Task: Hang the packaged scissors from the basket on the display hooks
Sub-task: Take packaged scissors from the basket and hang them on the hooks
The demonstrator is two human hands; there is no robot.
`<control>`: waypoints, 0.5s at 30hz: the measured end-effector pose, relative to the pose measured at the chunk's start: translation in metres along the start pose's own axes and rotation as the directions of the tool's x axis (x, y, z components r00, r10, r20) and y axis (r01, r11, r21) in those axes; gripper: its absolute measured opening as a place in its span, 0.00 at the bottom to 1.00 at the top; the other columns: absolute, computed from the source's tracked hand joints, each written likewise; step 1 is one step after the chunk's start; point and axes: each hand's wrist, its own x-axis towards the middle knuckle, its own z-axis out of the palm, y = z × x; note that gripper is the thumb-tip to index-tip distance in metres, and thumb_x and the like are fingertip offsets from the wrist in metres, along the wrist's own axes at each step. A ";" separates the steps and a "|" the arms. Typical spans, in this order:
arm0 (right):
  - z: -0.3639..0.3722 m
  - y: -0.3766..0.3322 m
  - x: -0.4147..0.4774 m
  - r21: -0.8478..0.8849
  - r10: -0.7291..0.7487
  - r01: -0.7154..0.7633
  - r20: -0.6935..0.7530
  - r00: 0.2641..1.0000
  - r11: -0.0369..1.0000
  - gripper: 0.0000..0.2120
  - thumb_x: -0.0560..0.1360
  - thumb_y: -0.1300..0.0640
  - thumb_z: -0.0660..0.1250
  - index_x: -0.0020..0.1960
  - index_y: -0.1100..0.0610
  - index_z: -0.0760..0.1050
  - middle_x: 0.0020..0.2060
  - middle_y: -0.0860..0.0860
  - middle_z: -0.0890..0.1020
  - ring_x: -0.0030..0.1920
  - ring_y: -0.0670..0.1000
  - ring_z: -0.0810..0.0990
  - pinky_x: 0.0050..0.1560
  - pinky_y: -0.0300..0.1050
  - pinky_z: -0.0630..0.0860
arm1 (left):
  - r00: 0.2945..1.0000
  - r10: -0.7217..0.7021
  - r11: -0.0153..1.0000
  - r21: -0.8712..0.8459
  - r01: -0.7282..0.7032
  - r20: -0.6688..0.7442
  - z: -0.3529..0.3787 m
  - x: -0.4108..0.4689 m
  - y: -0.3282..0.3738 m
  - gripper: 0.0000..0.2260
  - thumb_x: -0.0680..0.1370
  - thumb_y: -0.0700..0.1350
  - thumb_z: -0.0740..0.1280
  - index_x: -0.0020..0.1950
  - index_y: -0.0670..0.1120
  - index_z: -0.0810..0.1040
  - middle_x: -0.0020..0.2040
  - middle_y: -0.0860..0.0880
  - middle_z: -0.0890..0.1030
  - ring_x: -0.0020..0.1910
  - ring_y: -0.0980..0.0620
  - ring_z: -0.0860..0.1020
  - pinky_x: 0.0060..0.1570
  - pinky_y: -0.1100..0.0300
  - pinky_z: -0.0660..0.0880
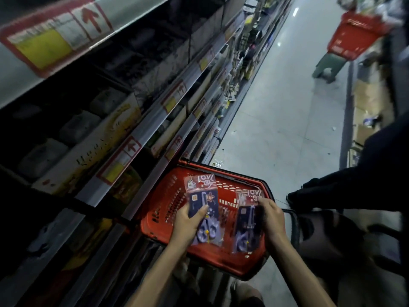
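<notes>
A red plastic basket [161, 207] stands on the floor beside the shelving, low in the middle of the view. My left hand [188, 220] grips a packaged pair of scissors [202, 196], dark blue card with purple handles, held above the basket. My right hand [271, 214] grips a second, similar scissors package [245, 227] over the basket's right half. Both packs stand roughly upright with their red-and-white headers on top. No display hooks are visible.
Shelving [124, 134] with price labels and boxed goods runs along the left. A grey floor aisle [276, 120] stretches ahead. Another red basket [354, 36] sits on a green stool at far right. A person in dark clothes [365, 173] crouches on the right.
</notes>
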 end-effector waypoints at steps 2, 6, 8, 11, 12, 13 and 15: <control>-0.011 -0.004 -0.010 -0.014 -0.054 0.054 -0.001 0.999 0.998 0.14 0.82 0.54 0.67 0.46 0.63 0.84 0.39 0.54 0.87 0.38 0.48 0.85 0.40 0.43 0.79 | 0.999 0.033 0.999 0.025 -0.034 0.019 0.009 -0.004 0.008 0.06 0.80 0.38 0.73 0.53 0.48 0.85 0.47 0.51 0.89 0.47 0.54 0.87 0.47 0.63 0.81; -0.032 -0.005 -0.033 -0.054 -0.141 0.145 0.062 0.988 0.988 0.23 0.80 0.47 0.67 0.37 0.65 0.79 0.31 0.50 0.84 0.30 0.45 0.80 0.35 0.40 0.74 | 0.996 0.070 0.994 0.085 -0.075 0.056 0.031 -0.021 0.014 0.07 0.79 0.37 0.74 0.51 0.49 0.85 0.45 0.55 0.89 0.45 0.58 0.87 0.47 0.64 0.81; -0.046 -0.007 -0.043 -0.089 -0.176 0.184 0.091 0.980 0.979 0.26 0.79 0.44 0.68 0.29 0.59 0.72 0.25 0.47 0.77 0.27 0.42 0.73 0.32 0.39 0.69 | 0.995 0.071 0.993 0.093 -0.077 0.063 0.045 -0.033 0.017 0.05 0.79 0.38 0.74 0.52 0.47 0.85 0.46 0.53 0.89 0.46 0.54 0.87 0.49 0.59 0.83; -0.073 -0.010 -0.057 -0.109 -0.253 0.267 0.129 0.959 0.957 0.24 0.82 0.55 0.67 0.28 0.52 0.68 0.21 0.43 0.75 0.23 0.38 0.70 0.28 0.36 0.66 | 0.993 0.081 0.991 0.102 -0.089 0.085 0.071 -0.056 0.023 0.04 0.79 0.38 0.74 0.51 0.46 0.85 0.44 0.54 0.89 0.45 0.56 0.87 0.46 0.62 0.81; -0.083 -0.010 -0.060 -0.103 -0.281 0.295 0.134 0.950 0.950 0.23 0.82 0.56 0.67 0.29 0.53 0.67 0.21 0.42 0.74 0.23 0.38 0.70 0.28 0.35 0.66 | 0.991 0.089 0.990 0.104 -0.100 0.103 0.080 -0.064 0.026 0.04 0.79 0.38 0.74 0.51 0.46 0.84 0.45 0.55 0.89 0.45 0.58 0.87 0.45 0.65 0.80; -0.094 -0.008 -0.063 -0.084 -0.306 0.321 0.149 0.940 0.943 0.22 0.81 0.57 0.69 0.30 0.53 0.67 0.22 0.42 0.73 0.25 0.39 0.69 0.29 0.34 0.66 | 0.988 0.096 0.988 0.109 -0.110 0.121 0.089 -0.072 0.028 0.05 0.79 0.38 0.74 0.53 0.45 0.84 0.46 0.54 0.89 0.46 0.57 0.87 0.45 0.65 0.80; -0.120 -0.004 -0.070 -0.074 -0.325 0.346 0.205 0.923 0.935 0.18 0.79 0.56 0.72 0.33 0.57 0.72 0.25 0.44 0.75 0.28 0.42 0.70 0.31 0.35 0.67 | 0.982 0.106 0.984 0.123 -0.126 0.157 0.108 -0.089 0.031 0.07 0.79 0.39 0.74 0.57 0.43 0.84 0.50 0.51 0.89 0.51 0.53 0.87 0.49 0.63 0.81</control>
